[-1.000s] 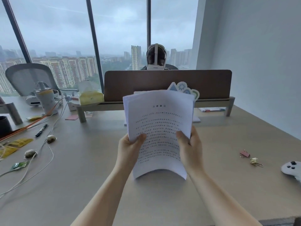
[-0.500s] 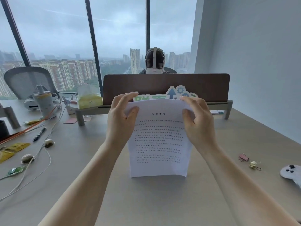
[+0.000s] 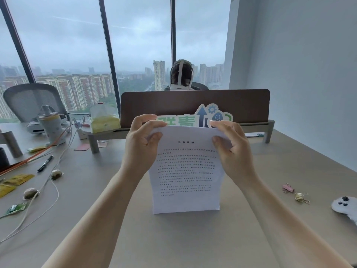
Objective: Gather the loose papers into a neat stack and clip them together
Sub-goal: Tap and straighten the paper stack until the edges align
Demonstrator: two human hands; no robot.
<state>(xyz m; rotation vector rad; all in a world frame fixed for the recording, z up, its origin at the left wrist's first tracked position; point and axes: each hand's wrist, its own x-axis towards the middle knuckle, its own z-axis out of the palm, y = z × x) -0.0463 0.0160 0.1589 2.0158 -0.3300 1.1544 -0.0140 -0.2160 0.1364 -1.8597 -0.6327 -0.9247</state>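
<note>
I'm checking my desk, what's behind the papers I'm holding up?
Above the papers, a green sign leans against the brown divider. The sign's lower part and the desk behind are covered.

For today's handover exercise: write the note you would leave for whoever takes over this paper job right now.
Left hand: grips the top left corner of the paper stack.
Right hand: grips the top right corner.
Stack stands upright, bottom edge on the desk.
Pink binder clip and gold binder clip lie on the desk, to the right.
Done: sheets gathered.
Left: finish squaring, clip.
</note>
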